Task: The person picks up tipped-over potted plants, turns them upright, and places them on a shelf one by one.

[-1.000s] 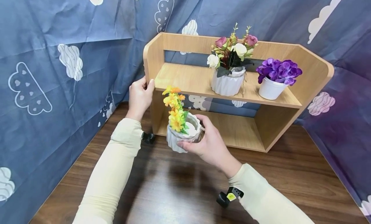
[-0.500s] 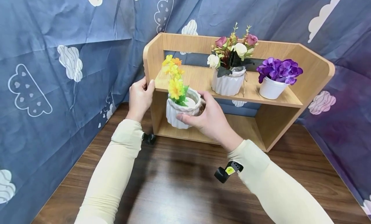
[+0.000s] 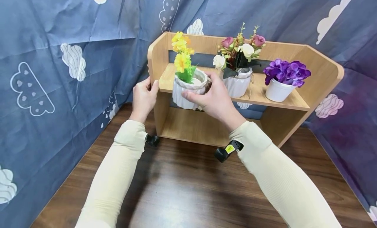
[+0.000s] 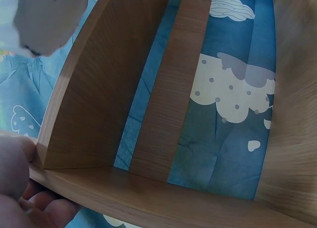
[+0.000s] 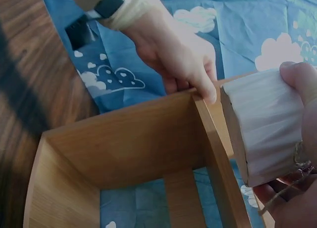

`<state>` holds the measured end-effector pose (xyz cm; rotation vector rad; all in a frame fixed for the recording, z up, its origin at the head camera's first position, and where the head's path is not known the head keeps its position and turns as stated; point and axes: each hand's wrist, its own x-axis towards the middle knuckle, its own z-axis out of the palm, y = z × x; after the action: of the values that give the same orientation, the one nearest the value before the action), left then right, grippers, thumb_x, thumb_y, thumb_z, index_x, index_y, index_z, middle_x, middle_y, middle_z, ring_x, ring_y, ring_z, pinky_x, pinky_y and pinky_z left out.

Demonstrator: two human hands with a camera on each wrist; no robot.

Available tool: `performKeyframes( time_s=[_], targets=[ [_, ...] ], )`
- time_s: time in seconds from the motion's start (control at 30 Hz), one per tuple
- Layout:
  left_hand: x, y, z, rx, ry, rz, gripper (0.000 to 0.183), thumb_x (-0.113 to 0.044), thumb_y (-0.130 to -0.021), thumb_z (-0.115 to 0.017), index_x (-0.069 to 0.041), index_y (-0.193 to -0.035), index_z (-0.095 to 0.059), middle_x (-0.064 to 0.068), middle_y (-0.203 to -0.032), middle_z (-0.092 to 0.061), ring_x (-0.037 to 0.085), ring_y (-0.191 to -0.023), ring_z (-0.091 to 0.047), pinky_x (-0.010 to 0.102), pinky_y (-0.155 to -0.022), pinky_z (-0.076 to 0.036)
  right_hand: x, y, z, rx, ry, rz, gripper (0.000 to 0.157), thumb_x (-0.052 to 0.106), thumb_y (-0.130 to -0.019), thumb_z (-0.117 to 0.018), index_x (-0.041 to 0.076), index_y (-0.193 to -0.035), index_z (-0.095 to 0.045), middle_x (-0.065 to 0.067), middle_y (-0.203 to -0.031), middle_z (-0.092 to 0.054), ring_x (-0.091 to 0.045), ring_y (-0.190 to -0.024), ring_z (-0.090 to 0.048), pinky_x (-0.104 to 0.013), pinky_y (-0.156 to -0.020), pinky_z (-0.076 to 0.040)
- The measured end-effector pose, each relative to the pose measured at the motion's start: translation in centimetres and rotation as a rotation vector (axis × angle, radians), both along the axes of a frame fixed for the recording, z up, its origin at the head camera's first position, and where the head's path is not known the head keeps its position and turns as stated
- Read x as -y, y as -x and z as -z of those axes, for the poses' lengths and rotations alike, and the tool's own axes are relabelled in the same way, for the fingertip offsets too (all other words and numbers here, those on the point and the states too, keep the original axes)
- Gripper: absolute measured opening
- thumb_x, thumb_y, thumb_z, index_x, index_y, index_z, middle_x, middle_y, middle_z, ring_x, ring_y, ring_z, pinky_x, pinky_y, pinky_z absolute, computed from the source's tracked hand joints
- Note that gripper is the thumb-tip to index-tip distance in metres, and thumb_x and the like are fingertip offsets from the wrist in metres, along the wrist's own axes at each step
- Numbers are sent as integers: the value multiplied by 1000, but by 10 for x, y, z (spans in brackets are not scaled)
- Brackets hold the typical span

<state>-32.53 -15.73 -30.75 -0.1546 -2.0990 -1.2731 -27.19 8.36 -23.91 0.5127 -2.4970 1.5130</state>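
A white ribbed flowerpot with artificial yellow flowers is in my right hand. My thumb lies on its near side and the fingers reach round the far side. In the right wrist view the pot's underside shows, tilted, with twine at its side. In the head view the pot overlaps the upper board's front edge, toward the left end of the wooden shelf. My left hand grips the shelf's left side panel, thumb on the front edge, fingers behind it.
On the upper board stand a white pot of pink and white roses and a small white pot of purple flowers farther right. Below is the lower board. Blue cloud-patterned cloth hangs behind and at both sides, over a dark wooden surface.
My right hand has lifted the flowerpot from in front of the lower compartment up to the upper board's edge. My left hand has kept its grip on the side panel.
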Motion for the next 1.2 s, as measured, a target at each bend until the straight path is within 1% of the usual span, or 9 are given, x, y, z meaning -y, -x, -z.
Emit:
performKeyframes(
  time_s=[0.1, 0.23, 0.33, 0.43, 0.57, 0.7, 0.9, 1.03, 1.2],
  targets=[
    [-2, 0, 1, 9, -2, 17, 30, -21, -106, -60, -2, -119, -79, 18, -110, -81, 27, -89, -67, 40, -80, -55, 2, 6, 1, -8, 27, -3, 83, 29, -86, -92, 9, -153, -46, -10, -139, -63, -20, -118, -65, -34, -97, -55],
    [-3, -1, 3, 14, -9, 20, 29, -22, -105, -61, -3, -119, -79, 18, -113, -81, 28, -93, -68, 44, -83, -56, 4, 12, 2, -4, 3, 23, 85, 32, -86, -92, 9, -154, -46, -10, -142, -62, -20, -121, -63, -36, -101, -53],
    [-1, -3, 3, 10, -13, 18, 30, -22, -105, -61, -3, -119, -79, 18, -112, -81, 29, -92, -67, 43, -83, -55, 6, 16, 0, 11, -37, 55, 90, 39, -86, -91, 9, -156, -44, -11, -145, -60, -21, -126, -59, -40, -106, -50],
    [1, -4, 3, 12, -13, 15, 29, -22, -105, -60, -3, -116, -79, 18, -108, -81, 29, -89, -66, 40, -80, -53, 8, 20, -1, 39, -66, 78, 93, 44, -86, -90, 8, -157, -41, -12, -146, -58, -23, -128, -57, -42, -109, -48],
    [1, -5, 4, 18, -7, 14, 28, -22, -106, -60, -3, -114, -79, 18, -103, -81, 30, -88, -65, 37, -77, -51, 10, 26, -1, 66, -71, 95, 92, 46, -87, -89, 10, -157, -41, -11, -144, -58, -23, -126, -58, -41, -105, -50],
    [1, -5, 4, 20, -2, 15, 28, -22, -106, -60, -2, -115, -79, 18, -104, -81, 30, -88, -66, 38, -77, -51, 12, 30, -1, 74, -57, 97, 88, 44, -88, -89, 9, -154, -42, -10, -142, -59, -22, -122, -59, -38, -100, -53],
    [1, -3, 2, 10, -9, 19, 28, -21, -106, -61, -1, -117, -79, 19, -110, -81, 29, -91, -68, 42, -80, -55, 16, 38, -3, 67, -68, 109, 90, 45, -89, -88, 8, -156, -41, -11, -143, -58, -22, -123, -59, -37, -101, -53],
    [1, -2, 1, 1, -8, 16, 28, -20, -106, -61, -2, -117, -79, 19, -111, -81, 29, -92, -69, 44, -81, -56, 18, 42, -4, 58, -74, 120, 91, 46, -90, -87, 8, -157, -40, -11, -145, -58, -22, -124, -58, -38, -104, -52],
    [1, 0, -1, -16, 5, 6, 28, -21, -106, -61, -2, -115, -79, 18, -109, -81, 30, -90, -69, 44, -81, -56, 22, 48, -7, 64, -87, 137, 92, 48, -91, -85, 10, -161, -38, -10, -151, -57, -21, -132, -56, -39, -113, -48]
  ],
)
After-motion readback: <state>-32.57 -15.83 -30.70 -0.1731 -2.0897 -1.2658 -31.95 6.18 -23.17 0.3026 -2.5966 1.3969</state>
